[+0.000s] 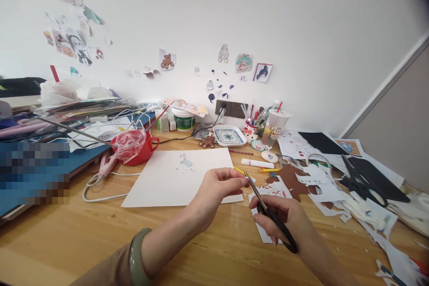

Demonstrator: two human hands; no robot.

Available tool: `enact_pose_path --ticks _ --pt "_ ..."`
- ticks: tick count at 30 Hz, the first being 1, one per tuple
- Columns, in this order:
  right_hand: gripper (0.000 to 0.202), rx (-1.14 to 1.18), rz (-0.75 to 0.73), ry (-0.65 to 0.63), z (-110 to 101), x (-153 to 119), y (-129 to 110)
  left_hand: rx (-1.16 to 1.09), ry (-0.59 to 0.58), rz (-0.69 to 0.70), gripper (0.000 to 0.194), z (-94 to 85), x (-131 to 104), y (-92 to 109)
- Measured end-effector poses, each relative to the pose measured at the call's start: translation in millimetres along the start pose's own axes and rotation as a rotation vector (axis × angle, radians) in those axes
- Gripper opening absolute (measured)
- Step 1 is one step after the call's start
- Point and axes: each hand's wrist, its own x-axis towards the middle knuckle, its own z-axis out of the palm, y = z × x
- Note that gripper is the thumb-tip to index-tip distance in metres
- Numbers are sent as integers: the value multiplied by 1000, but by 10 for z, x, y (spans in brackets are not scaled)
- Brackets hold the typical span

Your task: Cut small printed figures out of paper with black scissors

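Observation:
My right hand [288, 216] is closed around a pair of scissors [280, 229] with black handles, the narrow blades pointing up and to the left. Beside the blade tips, my left hand [214, 187] pinches a small piece of paper between thumb and fingers; most of it is hidden. Behind the left hand lies a large white sheet [161, 183] bearing small coloured cut-outs [186, 162]. A paper with red drawings [279, 191] lies under and behind the right hand.
At the left stands a red mug [142, 149] with plastic wrap, near a white cable [87, 192]. A patterned square dish [229, 136], a marker [258, 163] and a drink cup [275, 125] are farther back. Paper scraps [365, 214] and larger black scissors [360, 178] lie at the right.

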Motion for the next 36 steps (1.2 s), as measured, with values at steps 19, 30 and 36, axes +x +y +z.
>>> enact_pose_path --ticks 19,30,36 --pt "16 12 -23 22 13 7 33 -4 9 -13 16 0 2 -10" --pt "18 -12 -1 -24 -29 25 54 -14 3 -52 16 -8 15 -13" --pt "17 -30 22 -23 -35 27 34 -32 -12 -73 15 -23 30 -39"
